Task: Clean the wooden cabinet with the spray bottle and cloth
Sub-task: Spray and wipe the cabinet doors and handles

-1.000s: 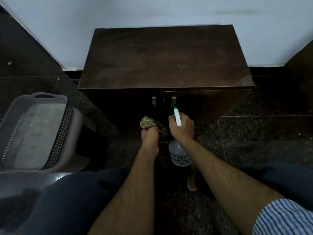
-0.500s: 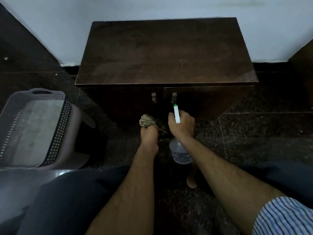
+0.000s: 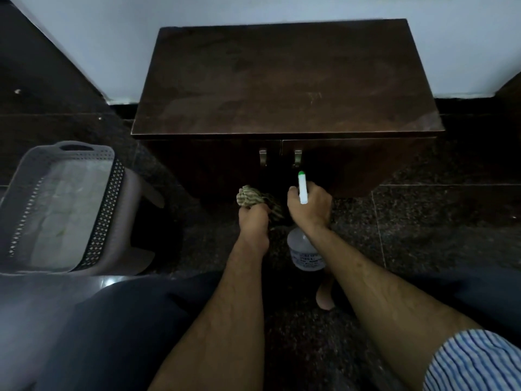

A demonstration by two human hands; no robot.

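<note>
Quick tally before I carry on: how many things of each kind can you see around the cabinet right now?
wooden cabinet: 1
door handles: 2
spray bottle: 1, gripped by the right hand
cloth: 1, bunched in the left hand
basket: 1
Total: 6

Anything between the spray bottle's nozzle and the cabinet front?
Nothing. In the head view the stretch from the nozzle of the spray bottle to the cabinet front is bare; the nozzle sits just below the right door handle in the image.

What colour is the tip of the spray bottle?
Green, on the spray bottle; the head view shows it.
</note>
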